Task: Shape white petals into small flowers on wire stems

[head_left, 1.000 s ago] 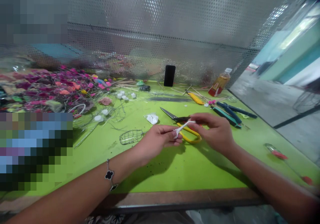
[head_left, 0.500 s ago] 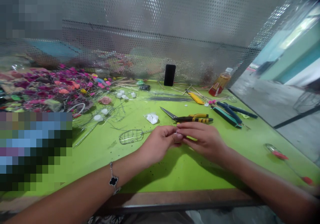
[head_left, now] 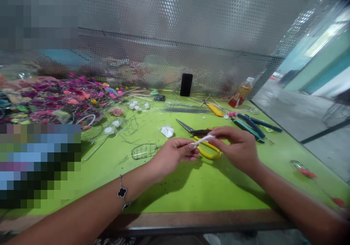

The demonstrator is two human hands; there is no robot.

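Note:
Between my two hands stretches a thin white strip of soft, clay-like material [head_left: 203,140]. My left hand [head_left: 179,154] pinches its lower left end between thumb and fingers. At the upper right end, my right hand [head_left: 236,144] grips it with thumb and forefinger. Under the strip lie scissors with yellow loop handles [head_left: 210,154], their blades pointing to the upper left; my right hand partly covers what lies beside them. A rounded wire frame [head_left: 144,151] rests left of my left hand. Just beyond that hand sits a white lump in clear plastic [head_left: 166,131].
Pliers [head_left: 250,124], a yellow-handled tool [head_left: 214,109] and a drink bottle [head_left: 241,92] stand or lie at the right rear. A phone [head_left: 186,85] leans upright against the mesh panel [head_left: 153,48]. Pink and purple craft pieces [head_left: 68,90] crowd the left. A red flower-like piece [head_left: 307,172] lies far right.
My hands, close together before, have moved apart as the right one went right. The white strip now shows drawn out between them, and the yellow scissor handles have come into view.

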